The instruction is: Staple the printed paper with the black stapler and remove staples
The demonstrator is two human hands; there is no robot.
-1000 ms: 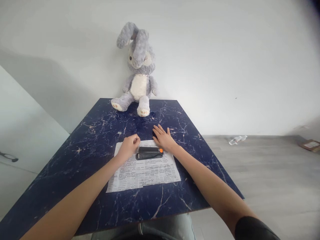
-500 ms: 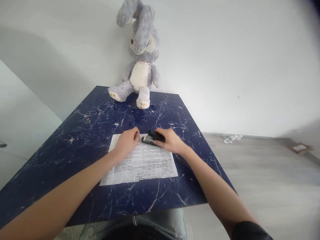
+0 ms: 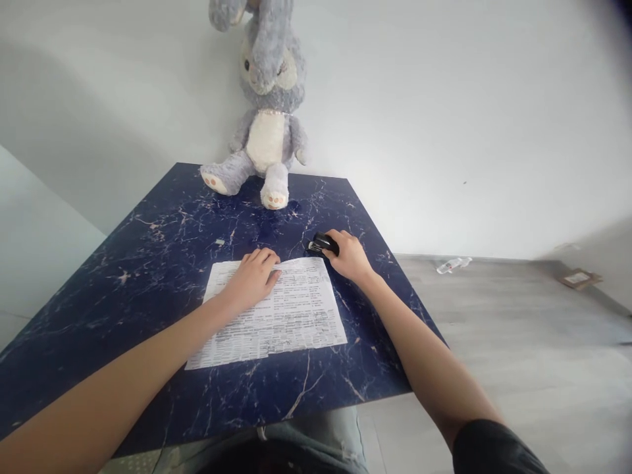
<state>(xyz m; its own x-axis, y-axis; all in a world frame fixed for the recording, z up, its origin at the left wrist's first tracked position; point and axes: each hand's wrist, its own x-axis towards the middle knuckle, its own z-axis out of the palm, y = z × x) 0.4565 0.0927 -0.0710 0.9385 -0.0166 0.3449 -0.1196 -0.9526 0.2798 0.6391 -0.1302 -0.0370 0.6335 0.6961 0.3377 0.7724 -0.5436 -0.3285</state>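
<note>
Printed sheets of paper (image 3: pixel 291 309) lie on the dark blue marble-patterned table (image 3: pixel 148 276), their lower edges slightly uneven. My left hand (image 3: pixel 253 275) rests on the upper part of the sheets, palm down with its fingers stretched out. Just past the top right corner of the paper, my right hand (image 3: pixel 349 255) is closed around a black stapler (image 3: pixel 326 244), which sits on or close above the tabletop and points left. My palm and fingers hide the stapler's back end.
A grey plush rabbit (image 3: pixel 269 131) sits at the table's far edge against the white wall (image 3: pixel 419 131). A tiny pale scrap (image 3: pixel 220 241) lies on the table. On the floor at right are a clear plastic item (image 3: pixel 453 265) and a brown box-like object (image 3: pixel 579 278).
My right hand has carried the stapler right and away from the paper's top edge. My left hand has gone from bent, pinched fingers to lying flat on the sheets. The view has shifted slightly.
</note>
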